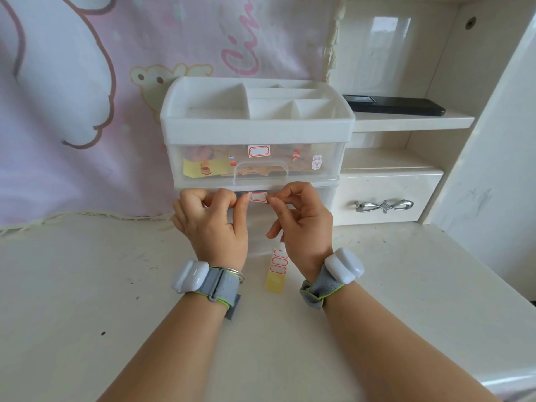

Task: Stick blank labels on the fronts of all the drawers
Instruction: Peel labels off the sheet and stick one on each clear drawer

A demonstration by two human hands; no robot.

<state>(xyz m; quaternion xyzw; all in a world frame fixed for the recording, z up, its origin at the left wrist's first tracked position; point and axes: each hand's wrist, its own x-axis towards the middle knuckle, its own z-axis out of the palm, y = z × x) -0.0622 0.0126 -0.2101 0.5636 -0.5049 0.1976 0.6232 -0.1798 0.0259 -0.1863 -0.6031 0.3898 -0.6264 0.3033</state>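
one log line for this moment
left hand, right hand pinch label at lower drawer | upper drawer labelled | label sheet on desk

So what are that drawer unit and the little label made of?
Drawer unit: likely plastic; smooth white frame, see-through drawer fronts showing what's inside. Label: probably paper sticker, matt white with red border, thin, pinched at its ends by left hand and right hand.

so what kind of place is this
Likely a home bedroom or study corner: a cream desk with a built-in shelf and bow-handled drawer, a pink cartoon cloth behind it, and a small plastic drawer organiser getting a blank label.
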